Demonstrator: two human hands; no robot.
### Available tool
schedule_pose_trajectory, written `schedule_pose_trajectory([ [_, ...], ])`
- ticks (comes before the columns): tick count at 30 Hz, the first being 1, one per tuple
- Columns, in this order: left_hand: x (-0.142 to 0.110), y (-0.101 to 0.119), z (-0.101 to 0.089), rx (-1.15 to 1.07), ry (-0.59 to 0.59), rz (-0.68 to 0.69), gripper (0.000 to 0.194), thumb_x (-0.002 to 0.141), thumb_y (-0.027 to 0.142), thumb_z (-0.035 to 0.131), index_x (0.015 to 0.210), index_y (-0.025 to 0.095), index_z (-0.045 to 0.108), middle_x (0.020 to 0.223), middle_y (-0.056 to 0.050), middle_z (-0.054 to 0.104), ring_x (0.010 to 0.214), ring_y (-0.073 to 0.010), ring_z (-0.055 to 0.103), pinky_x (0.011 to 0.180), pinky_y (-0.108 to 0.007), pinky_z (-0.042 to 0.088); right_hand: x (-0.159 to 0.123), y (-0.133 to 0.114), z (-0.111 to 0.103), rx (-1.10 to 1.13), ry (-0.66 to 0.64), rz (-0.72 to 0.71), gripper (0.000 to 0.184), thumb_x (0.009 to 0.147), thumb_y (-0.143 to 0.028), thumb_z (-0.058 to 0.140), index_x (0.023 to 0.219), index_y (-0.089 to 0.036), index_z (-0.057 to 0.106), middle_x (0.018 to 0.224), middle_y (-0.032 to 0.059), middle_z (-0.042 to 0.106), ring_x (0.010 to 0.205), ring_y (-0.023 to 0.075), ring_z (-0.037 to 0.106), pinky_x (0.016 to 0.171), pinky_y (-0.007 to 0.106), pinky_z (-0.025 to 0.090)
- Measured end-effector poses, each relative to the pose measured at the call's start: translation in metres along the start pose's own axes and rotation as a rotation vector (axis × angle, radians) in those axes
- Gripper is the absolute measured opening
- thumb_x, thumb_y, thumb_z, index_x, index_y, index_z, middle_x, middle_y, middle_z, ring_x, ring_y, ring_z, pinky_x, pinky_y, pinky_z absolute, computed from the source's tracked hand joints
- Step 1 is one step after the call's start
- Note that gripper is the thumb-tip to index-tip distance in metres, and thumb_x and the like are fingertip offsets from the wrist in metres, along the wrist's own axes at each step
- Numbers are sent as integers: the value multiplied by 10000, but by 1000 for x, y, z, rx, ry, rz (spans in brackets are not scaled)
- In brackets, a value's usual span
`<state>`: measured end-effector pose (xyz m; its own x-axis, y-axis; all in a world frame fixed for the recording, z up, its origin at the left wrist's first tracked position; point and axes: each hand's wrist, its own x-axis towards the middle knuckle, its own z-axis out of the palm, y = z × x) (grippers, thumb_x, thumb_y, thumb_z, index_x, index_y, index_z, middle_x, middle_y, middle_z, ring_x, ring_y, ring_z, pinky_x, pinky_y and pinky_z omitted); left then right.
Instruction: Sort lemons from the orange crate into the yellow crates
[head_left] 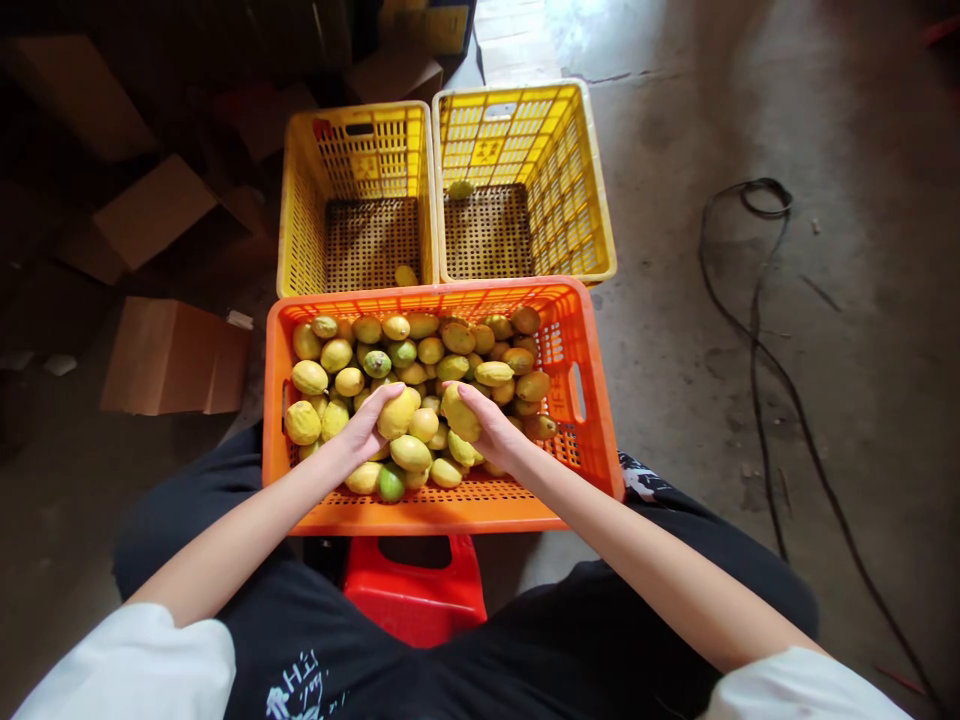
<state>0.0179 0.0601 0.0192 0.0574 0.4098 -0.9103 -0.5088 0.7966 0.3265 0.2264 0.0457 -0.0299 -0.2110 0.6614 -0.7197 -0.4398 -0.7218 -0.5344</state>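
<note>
Lemon clamped in curled left hand; second lemon gripped by right hand, above orange crate.

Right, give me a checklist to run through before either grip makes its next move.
1. Left grip holding a lemon: ok.
2. Right grip holding another lemon: ok.
3. Undersides of the held lemons unblemished: cannot tell, hidden from view.
4. Lemons in the orange crate all yellow: not ok, a green lemon shows near the person's side.
5. Left yellow crate and right yellow crate upright beyond the orange crate: ok.
6. Black cable apart from the crates: ok, it lies off to the right.
</note>
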Motion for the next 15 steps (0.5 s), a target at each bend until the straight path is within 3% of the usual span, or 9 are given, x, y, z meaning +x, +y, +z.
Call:
schedule_pose_trajectory([
  [5,-3,5,7,-15,23,-30,291,964,430,907,1122,250,743,882,-79,819,873,-302,827,731,-355,724,2,0,0,33,-25,15,447,785,-542,1024,1089,-298,806,918,5,808,874,250,775,804,359,646],
  [8,-7,8,12,-49,13,-58,208,1109,374,662,1224,230,760,869,-87,814,886,-294,835,771,-364,736,3,-2,3,74,-1,63,432,817,-595,987,1061,-307,775,902,5,803,878,263,792,822,385,674],
  [11,-8,10,14,-84,16,-47,298,1170,284,468,1205,206,754,878,-101,807,880,-273,849,787,-363,745,3,-4,5,74,19,110,401,890,-654,908,1034,-310,760,882,25,801,938,288,818,809,388,686],
  [15,-4,9,11,-82,38,-16,188,1159,280,586,1051,190,712,897,-100,809,824,-245,850,725,-322,738,4,-4,5,78,1,114,410,899,-667,874,1026,-298,749,899,54,820,1004,325,837,813,417,699],
])
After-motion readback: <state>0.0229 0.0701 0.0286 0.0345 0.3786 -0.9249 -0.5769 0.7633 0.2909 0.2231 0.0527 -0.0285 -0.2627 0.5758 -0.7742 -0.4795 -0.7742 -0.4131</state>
